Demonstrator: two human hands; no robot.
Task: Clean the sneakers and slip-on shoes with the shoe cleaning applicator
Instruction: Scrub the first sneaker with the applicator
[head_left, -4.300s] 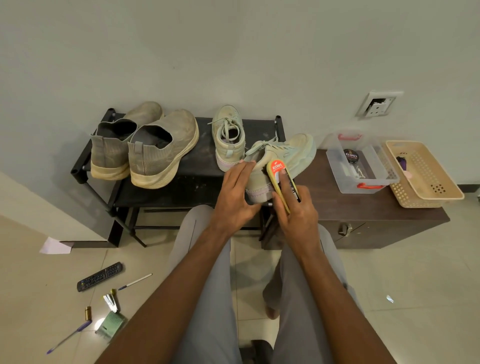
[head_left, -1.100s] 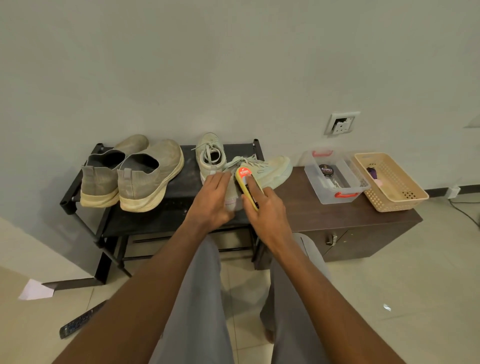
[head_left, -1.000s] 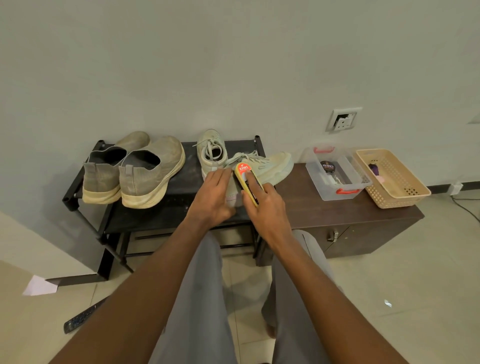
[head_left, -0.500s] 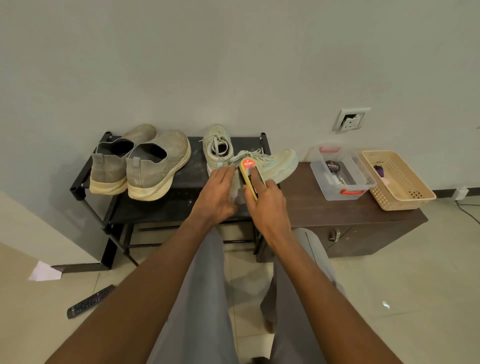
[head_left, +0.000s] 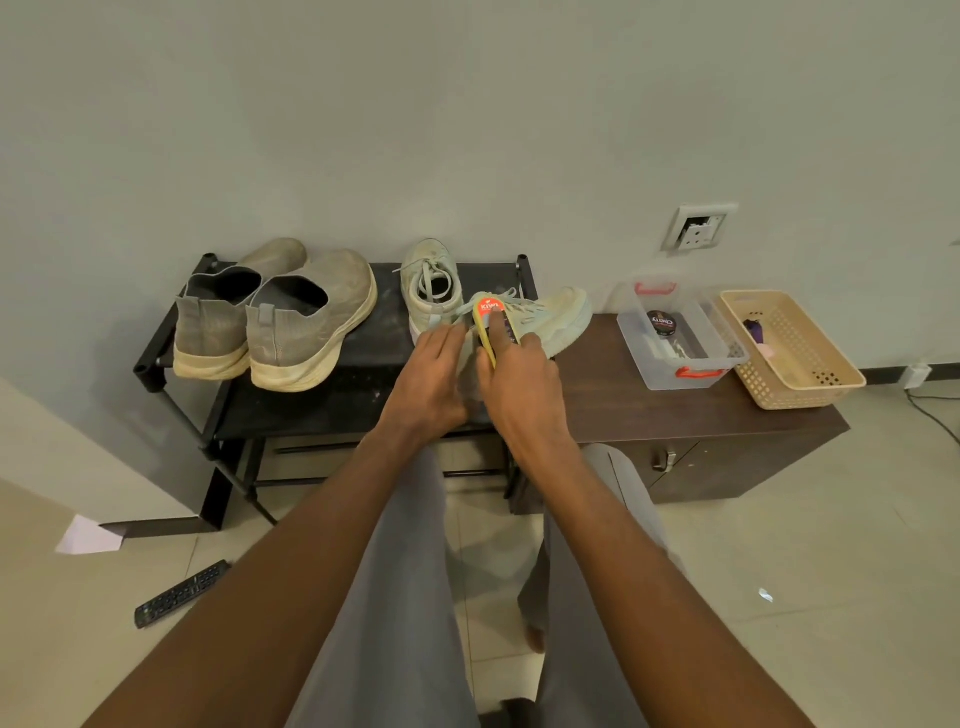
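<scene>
Sneaker (head_left: 550, 319) lies across the rack-bench (head_left: 649, 410) seam, light, soft upper; hold it at the firmer heel. Left hand (head_left: 428, 376) presses flat there, fingers straight. Right hand (head_left: 522, 382) grips the stiff applicator (head_left: 488, 325), forefinger along it.

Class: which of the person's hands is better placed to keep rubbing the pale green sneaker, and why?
Right. The right hand grips the shoe cleaning applicator against the sneaker; the left hand rests flat on the sneaker's heel end, steadying it.
</scene>
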